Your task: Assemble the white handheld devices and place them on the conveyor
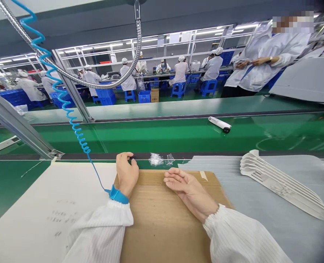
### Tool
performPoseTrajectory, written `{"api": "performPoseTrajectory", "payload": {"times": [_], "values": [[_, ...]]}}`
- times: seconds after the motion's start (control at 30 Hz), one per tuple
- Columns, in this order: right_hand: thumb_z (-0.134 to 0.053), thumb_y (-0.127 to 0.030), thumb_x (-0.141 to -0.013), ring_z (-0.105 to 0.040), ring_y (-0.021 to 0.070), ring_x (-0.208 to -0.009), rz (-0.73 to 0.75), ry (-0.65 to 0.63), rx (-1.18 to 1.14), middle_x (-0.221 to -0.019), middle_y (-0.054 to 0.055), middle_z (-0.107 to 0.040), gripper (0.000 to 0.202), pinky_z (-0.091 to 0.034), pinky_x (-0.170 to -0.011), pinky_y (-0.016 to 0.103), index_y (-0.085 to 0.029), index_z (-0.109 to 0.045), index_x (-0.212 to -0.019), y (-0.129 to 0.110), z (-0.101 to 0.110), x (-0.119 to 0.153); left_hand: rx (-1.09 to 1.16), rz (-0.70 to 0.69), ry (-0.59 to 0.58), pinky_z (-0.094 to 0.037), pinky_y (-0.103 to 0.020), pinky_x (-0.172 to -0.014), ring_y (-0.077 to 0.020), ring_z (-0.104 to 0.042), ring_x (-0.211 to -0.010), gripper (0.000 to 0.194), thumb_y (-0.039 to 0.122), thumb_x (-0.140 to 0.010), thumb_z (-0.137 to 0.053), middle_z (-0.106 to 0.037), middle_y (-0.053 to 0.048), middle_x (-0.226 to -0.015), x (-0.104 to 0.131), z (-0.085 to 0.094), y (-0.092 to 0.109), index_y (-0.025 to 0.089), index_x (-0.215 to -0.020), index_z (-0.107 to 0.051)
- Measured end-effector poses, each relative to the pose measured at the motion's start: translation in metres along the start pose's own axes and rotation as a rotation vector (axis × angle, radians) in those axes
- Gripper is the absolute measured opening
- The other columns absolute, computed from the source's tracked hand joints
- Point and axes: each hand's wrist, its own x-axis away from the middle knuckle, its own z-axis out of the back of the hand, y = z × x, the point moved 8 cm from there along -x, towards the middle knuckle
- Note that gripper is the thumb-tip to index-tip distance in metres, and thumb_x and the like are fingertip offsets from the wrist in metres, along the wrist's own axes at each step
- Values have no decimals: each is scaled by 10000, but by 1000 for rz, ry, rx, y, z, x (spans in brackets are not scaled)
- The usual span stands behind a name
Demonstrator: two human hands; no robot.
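My left hand (127,174) rests at the far left corner of a brown cardboard sheet (162,219); its fingers are loosely bent, the thumb stands apart and no held object shows. A blue wrist strap (118,194) with a coiled cord circles that wrist. Palm turned inward, my right hand (191,191) lies over the right part of the cardboard with loosely extended fingers and nothing in them. Just beyond the cardboard, between the hands, sits a small pile of clear plastic pieces (156,159), with another clear piece (169,159) beside it.
Several nested white plastic parts (284,186) lie on a pale foam sheet (233,179) at right. A white sheet with writing (68,215) covers the left. On the green conveyor belt (151,135) lies a white device (219,124). A metal post (19,124) and coiled blue cord (66,104) stand at left.
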Motion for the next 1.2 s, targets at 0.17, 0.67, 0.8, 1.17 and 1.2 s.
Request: {"api": "performPoseTrajectory", "payload": {"times": [0.17,0.67,0.8,1.17,1.2], "values": [[-921,-155,-576,-655,121,-917,-10,-2,12,-978,15,-718,407,-480,-939,255,-203,-712,-922,-1,-1,1,2,-22,15,-540,-398,-880,-200,-614,-914,178,52,-805,-564,-587,-77,-1000,0,-1,-2,153,-938,-626],[-925,-160,-569,-654,121,-915,-1,-13,7,-968,8,-720,403,-472,-931,260,-207,-721,-914,-2,-2,2,-8,-10,10,-540,-401,-879,-204,-610,-908,151,78,-808,-577,-592,-80,-989,-1,-1,-2,151,-929,-630],[-923,-160,-569,-658,124,-910,5,-10,9,-971,14,-721,400,-472,-928,265,-203,-721,-912,-1,-1,0,-13,-8,0,-543,-411,-895,-208,-616,-908,153,90,-807,-579,-599,-87,-1000,-1,-2,-3,147,-936,-638],[-939,-144,-519,-665,119,-870,16,-15,-17,-937,3,-726,426,-466,-920,278,-200,-715,-877,1,-1,-2,-46,21,-28,-547,-429,-914,-230,-637,-916,172,153,-817,-575,-617,-105,-1015,-3,-3,-7,132,-966,-659],[-938,-142,-520,-666,118,-866,16,-15,-17,-934,2,-726,424,-466,-916,276,-199,-715,-877,0,-1,-2,-49,27,-31,-547,-427,-915,-229,-638,-916,174,155,-816,-576,-618,-107,-1021,-3,-3,-6,131,-967,-660]]}}
